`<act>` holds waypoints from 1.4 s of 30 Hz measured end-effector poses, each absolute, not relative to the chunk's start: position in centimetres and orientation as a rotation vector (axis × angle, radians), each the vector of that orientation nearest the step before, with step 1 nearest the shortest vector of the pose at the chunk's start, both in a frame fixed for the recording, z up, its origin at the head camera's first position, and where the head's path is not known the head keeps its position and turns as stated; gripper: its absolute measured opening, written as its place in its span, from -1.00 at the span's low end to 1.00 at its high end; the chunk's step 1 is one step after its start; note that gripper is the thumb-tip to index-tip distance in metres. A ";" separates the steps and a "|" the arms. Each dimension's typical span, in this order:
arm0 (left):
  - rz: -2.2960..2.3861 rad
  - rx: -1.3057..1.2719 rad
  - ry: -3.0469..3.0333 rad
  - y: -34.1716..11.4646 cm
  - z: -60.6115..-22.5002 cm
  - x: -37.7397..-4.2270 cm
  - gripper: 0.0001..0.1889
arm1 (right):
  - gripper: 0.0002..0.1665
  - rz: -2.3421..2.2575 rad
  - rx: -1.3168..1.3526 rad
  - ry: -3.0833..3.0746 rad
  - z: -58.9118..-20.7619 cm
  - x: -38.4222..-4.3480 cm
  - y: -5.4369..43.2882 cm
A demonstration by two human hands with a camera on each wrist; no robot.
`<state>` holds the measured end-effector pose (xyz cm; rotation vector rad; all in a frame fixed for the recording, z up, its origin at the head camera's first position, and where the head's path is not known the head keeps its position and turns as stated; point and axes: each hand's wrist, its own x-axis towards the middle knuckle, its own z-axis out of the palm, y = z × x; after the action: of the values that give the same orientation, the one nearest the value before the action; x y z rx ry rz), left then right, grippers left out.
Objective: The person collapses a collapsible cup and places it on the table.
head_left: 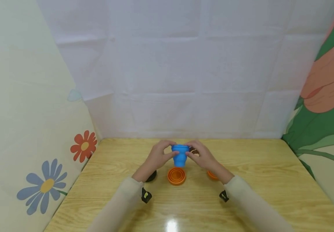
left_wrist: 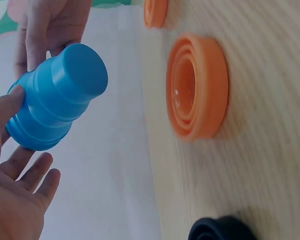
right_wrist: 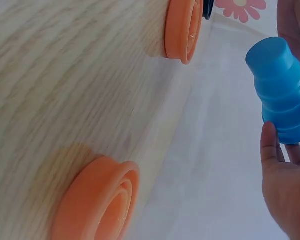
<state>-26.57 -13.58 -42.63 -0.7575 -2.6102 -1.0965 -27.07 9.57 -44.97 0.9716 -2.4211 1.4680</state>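
A blue collapsible cup [head_left: 180, 157], drawn out to its full stepped height, is held up above the table with its wide rim upward and its narrow base down. My left hand [head_left: 162, 155] pinches it near the rim from the left, thumb on the near side. From the other side my right hand [head_left: 201, 156] grips the same rim, its thumb on the cup wall. In the left wrist view the cup [left_wrist: 60, 97] shows ringed folds and a smooth round base. Below it an orange collapsible cup [head_left: 176, 176] lies pressed flat on the table.
Another flattened orange cup [head_left: 212, 175] lies partly hidden under my right forearm. A black collapsed cup [head_left: 152, 176] sits beside my left wrist. Something dark brown [head_left: 195, 151] shows behind my right hand. White cloth [head_left: 167, 96] hangs at the wooden table's [head_left: 257, 180] back edge.
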 end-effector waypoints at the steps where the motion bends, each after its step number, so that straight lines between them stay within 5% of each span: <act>1: -1.110 -0.756 -2.617 -13.5 -42.6 -26.3 -0.66 | -0.67 1.468 0.971 -2.424 -45.1 -26.9 9.7; 15: -1.529 -0.863 -2.594 -12.2 -42.5 -22.9 -0.79 | -0.67 1.607 1.070 -2.423 -44.8 -23.4 12.1; 42: -1.710 -0.825 -2.657 -11.3 -44.1 -18.3 -0.65 | -0.66 1.876 1.120 -2.440 -46.0 -19.4 14.6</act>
<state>-18.34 -11.32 -44.10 -0.8255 -2.6570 -1.7103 -19.38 14.55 -46.03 1.1197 -2.4397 1.8761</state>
